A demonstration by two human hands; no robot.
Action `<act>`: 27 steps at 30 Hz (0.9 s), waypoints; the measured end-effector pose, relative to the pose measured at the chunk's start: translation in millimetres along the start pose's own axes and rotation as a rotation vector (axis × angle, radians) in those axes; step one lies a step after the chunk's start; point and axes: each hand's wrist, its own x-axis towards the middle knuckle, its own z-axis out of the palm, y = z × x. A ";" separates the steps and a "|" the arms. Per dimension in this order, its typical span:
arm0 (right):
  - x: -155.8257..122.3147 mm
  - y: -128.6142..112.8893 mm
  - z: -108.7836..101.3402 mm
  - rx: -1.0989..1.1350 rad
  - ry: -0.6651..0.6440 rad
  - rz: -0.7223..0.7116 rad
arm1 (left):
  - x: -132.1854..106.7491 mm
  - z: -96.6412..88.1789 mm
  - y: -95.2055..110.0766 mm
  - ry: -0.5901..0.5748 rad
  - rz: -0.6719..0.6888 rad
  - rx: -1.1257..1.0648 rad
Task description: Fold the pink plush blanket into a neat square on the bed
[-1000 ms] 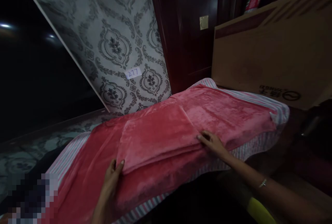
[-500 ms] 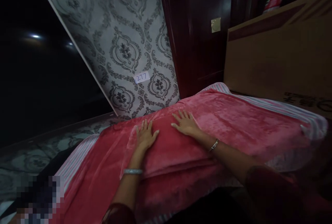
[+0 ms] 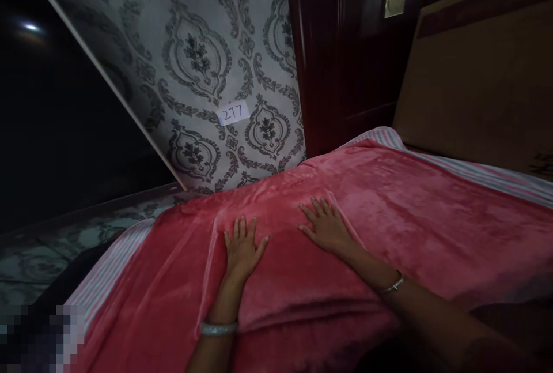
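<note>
A folded pink-red plush blanket [image 3: 294, 286] lies in front of me, its layered edge facing my body. My left hand [image 3: 243, 249] rests palm down on its left part, fingers spread. On the right part my right hand [image 3: 326, 226] lies flat too, with its fingers apart. Neither hand grips the fabric. Beneath the folded piece spreads more of the same plush fabric [image 3: 423, 211], over a striped cloth [image 3: 475, 168] that shows along the far right and left edges.
Behind the blanket stands a patterned wall with a paper label [image 3: 234, 112] reading 277. A large dark screen [image 3: 73, 119] is at the left, a dark red wooden panel [image 3: 345, 61] at the back. A cardboard box [image 3: 484, 85] stands at the right.
The view has moved closer and tilted, so the bottle on the box has left the frame. Both hands stay flat on the blanket, slightly nearer to me.
</note>
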 end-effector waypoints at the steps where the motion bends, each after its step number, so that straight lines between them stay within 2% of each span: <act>1: 0.0 0.3 0.4 0.001 -0.001 0.000 | -0.2 -0.2 0.6 0.000 -0.002 0.004; 8: -1.8 3.3 10.5 0.028 0.047 -0.015 | -9.6 -9.8 8.1 -0.015 -0.025 -0.015; 11: 0.3 6.0 8.2 0.029 0.013 -0.021 | -10.2 -21.6 6.8 -0.088 -0.031 -0.058; 13: 7.4 7.0 -2.5 0.039 -0.045 -0.027 | -5.4 -33.1 3.8 -0.131 -0.035 -0.085; 15: 20.6 4.1 -19.9 0.049 -0.074 -0.042 | 4.7 -45.6 -0.2 -0.125 -0.031 -0.087; 18: 46.8 -11.1 -45.5 0.070 -0.019 -0.070 | 26.7 -57.7 -7.1 -0.114 -0.023 -0.056; 21: 65.9 -29.5 -48.2 0.079 0.019 -0.063 | 45.6 -51.5 -15.4 -0.132 -0.046 -0.017; 24: 68.0 -34.3 -24.7 0.022 0.001 -0.008 | 52.2 -29.6 -24.9 -0.052 -0.096 -0.018; 27: 61.3 -26.0 0.5 -0.010 0.013 0.015 | 51.8 -9.9 -33.5 0.038 -0.105 -0.060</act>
